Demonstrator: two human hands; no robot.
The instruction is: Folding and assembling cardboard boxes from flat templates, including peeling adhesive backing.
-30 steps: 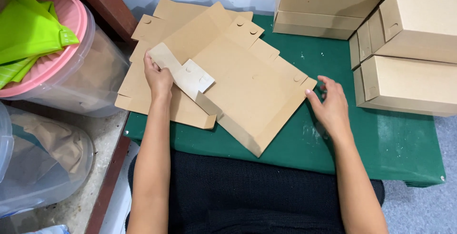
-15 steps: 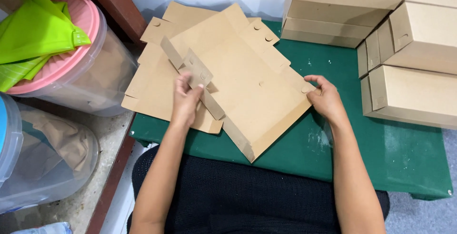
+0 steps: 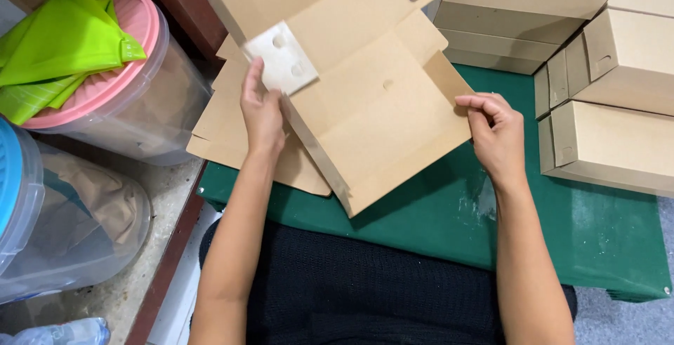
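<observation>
Both hands grip flat cardboard box blank (image 3: 365, 99): left hand (image 3: 263, 113) w/ side flap, right hand (image 3: 497, 131) pinching edge (above green table (image 3: 562, 226)).

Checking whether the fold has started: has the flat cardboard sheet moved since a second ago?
Yes. The sheet has come up off the green table, toward the stacked boxes, with the left hand and right hand gripping its edges.

Plain brown cardboard sheet (image 3: 372, 99), green table cover (image 3: 449, 211), pink tub lid (image 3: 133, 71), lime-green cloth (image 3: 56, 50)
</observation>
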